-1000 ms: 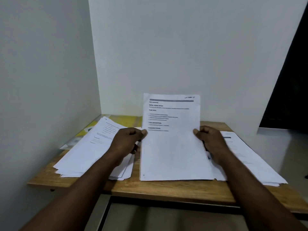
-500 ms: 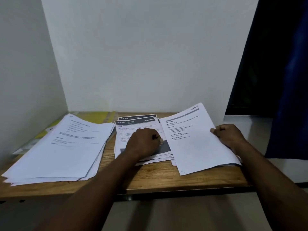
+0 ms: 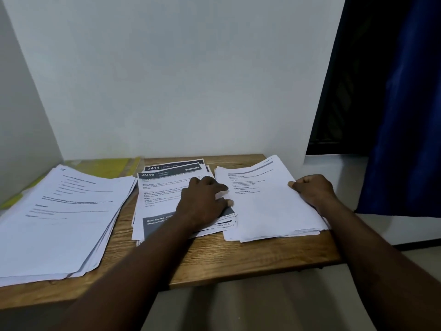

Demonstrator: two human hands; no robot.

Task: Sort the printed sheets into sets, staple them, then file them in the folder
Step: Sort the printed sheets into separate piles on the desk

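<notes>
Three piles of printed sheets lie on the wooden table. The left pile is thick and white. The middle pile has dark headers reading 2946 and 3414. My left hand rests on this middle pile, fingers reaching to the edge of the right pile. The right pile lies flat near the table's right edge, and my right hand grips its right edge with curled fingers. A yellow folder sits at the back left, partly under the left pile. No stapler is in view.
White walls close in the table at the back and left. A blue curtain hangs at the right beside a dark opening. The table's right edge runs just past the right pile.
The sheet I held upright in both hands has come down to the right onto the right pile. My left hand let go and moved onto the middle pile. My view turned right.
</notes>
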